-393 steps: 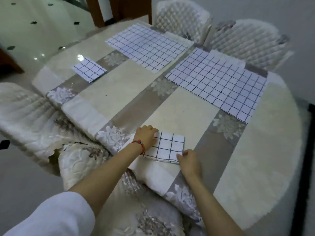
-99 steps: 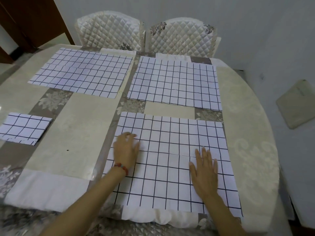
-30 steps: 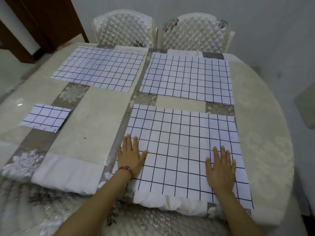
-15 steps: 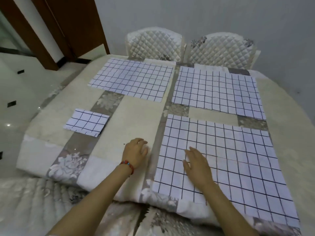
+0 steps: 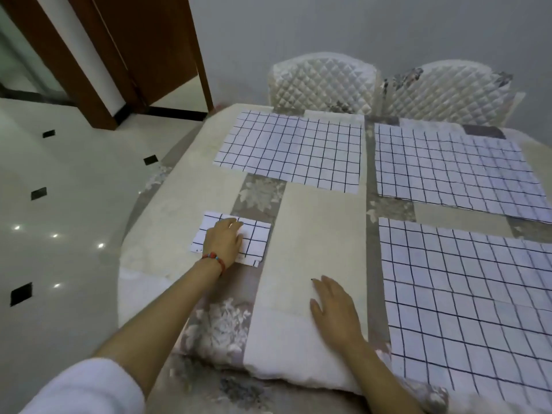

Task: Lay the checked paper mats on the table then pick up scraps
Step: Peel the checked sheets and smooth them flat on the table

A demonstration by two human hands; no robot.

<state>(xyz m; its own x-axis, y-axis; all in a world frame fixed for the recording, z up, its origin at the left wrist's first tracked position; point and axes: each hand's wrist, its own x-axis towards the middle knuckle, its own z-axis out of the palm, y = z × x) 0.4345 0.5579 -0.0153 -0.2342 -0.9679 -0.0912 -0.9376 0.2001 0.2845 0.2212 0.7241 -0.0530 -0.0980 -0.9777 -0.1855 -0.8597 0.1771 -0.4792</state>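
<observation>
Head camera: three large white paper mats with black checks lie spread on the cream, floral-patterned table (image 5: 313, 234), and one small folded checked paper mat (image 5: 257, 237) is left to open.
Two spread mats, (image 5: 289, 150) and (image 5: 454, 165), sit on the far side and one (image 5: 466, 300) near the right edge; no scraps show that I can make out. Left hand (image 5: 224, 242), arm stretched forward, rests on the folded mat near the table's left side, its grip loosely curled, seemingly pressing rather than pinching. Right hand (image 5: 334, 309) lies flat and slack on bare cloth, holding nothing.
</observation>
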